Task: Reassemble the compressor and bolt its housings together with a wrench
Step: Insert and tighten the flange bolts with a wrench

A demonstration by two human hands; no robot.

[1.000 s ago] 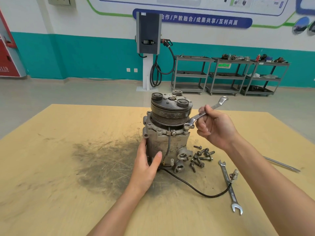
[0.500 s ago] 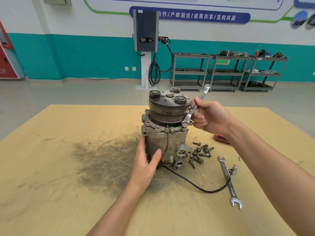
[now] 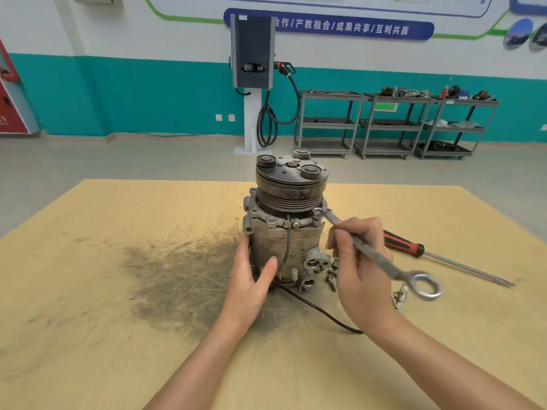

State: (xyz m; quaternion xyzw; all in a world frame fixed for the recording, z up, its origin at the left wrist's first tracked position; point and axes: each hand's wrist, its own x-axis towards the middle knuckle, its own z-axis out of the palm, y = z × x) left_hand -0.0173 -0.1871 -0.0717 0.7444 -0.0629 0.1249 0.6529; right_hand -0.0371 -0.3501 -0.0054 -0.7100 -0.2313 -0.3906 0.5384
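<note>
Teal-and-white wall (image 3: 118, 93), grey floor (image 3: 118, 155), metal shelf carts (image 3: 393, 125).

A red-handled screwdriver (image 3: 414, 248) lies on my scuffed desk (image 3: 88, 291) to my right, and past it a wall charger (image 3: 252, 51) hangs beside three grey shelf carts (image 3: 393, 125).

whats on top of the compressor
A dark grooved pulley caps the compressor, topped by a clutch plate carrying three round knobs and a centre nut. The wrench ring sits on a flange bolt just below. What lies beneath the pulley is hidden.
</note>
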